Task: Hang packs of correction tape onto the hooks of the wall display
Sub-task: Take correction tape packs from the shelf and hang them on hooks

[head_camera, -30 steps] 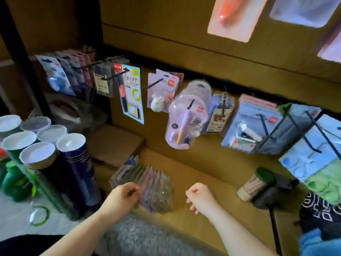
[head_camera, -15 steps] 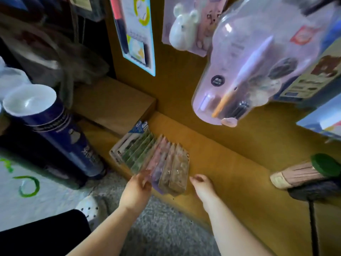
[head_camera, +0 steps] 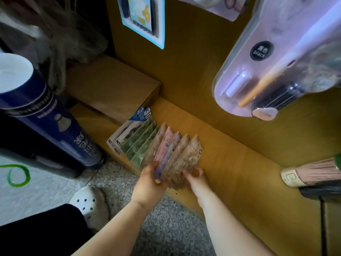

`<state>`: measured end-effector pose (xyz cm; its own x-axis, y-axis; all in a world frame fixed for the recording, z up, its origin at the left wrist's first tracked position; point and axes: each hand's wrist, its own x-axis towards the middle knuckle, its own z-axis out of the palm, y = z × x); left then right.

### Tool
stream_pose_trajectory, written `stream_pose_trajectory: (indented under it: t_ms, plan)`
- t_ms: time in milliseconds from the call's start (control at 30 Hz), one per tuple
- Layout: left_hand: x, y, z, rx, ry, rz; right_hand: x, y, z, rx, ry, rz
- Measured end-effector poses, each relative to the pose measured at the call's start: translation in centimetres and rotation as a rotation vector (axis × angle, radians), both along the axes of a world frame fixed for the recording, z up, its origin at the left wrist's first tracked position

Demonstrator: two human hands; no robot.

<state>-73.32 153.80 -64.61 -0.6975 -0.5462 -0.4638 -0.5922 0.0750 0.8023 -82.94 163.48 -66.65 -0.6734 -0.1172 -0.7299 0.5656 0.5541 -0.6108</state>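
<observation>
Pickup is the step in hand: the packs of correction tape are down on the low wooden shelf at the foot of the display wall, and no hook shows in the view. They lie fanned and overlapping. The brown, pink and lilac ones are nearest the grips, and the green and blue-topped ones run on beyond the left grip.

The left grip is clenched round the near ends of the middle packs. The right grip has its fingers curled over the near edge of the outermost brown pack, so the two bracket the near part of the fan. I cannot tell how many packs each one has, as the ends are hidden under the fingers.

Outward of the left grip stands a dark blue tube, with a cardboard box beyond it. Above the right grip hangs a large lilac pen pack, and outward of it lies a broom head.

Next, I judge, the bundle needs squaring up and lifting clear of the shelf without dragging the loose green packs along. Then it must be raised to the wall, where each pack's hanging hole has to meet a free hook. The glossy plastic looks slippery, so a firm pinch seems wise.
</observation>
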Motion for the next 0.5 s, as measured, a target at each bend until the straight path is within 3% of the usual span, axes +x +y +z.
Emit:
stream_pose_trajectory:
  t_ms: [500]
  plan:
    - [-2.7, 1.0, 0.2, -0.088, -0.215, -0.048, 0.2, 0.6, 0.0, -0.113, 0.021, 0.116]
